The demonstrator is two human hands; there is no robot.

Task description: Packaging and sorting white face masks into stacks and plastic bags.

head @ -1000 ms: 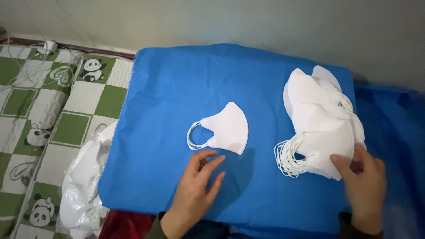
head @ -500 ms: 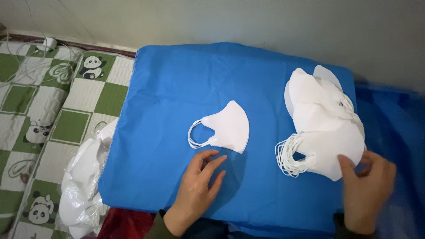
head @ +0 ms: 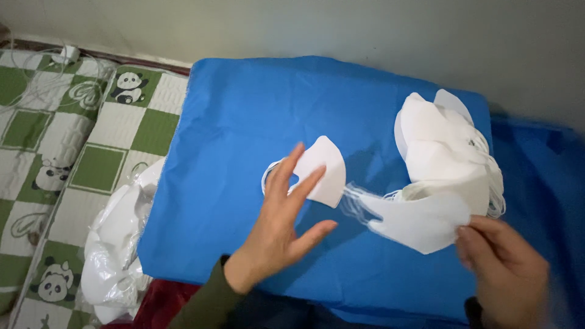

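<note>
On the blue cloth (head: 244, 122), spread flat at the middle of the scene, a single white mask (head: 322, 170) is laid out, with its ear loop seen at its left side. The left hand (head: 281, 220) is held open over the near-left part of this mask, fingers spread and extended, the fingertips lying on or just above it; whether it is actually pressed down cannot be told. To the right, a second white mask (head: 420, 222) is pinched at its right corner by the right hand (head: 506, 271), which is closed on it, and its loops (head: 356, 204) are blurred and trail towards the single mask. The long axis of the held mask is set roughly left to right, tilted slightly downward to the right. It lies right of the left hand and just near of the pile of white masks (head: 445, 146), which is heaped at the far right of the cloth. The right hand is the nearer one to both pile and held mask. At near left, a white plastic bag (head: 116, 244) is seen on a green checked mat (head: 73, 152).
</note>
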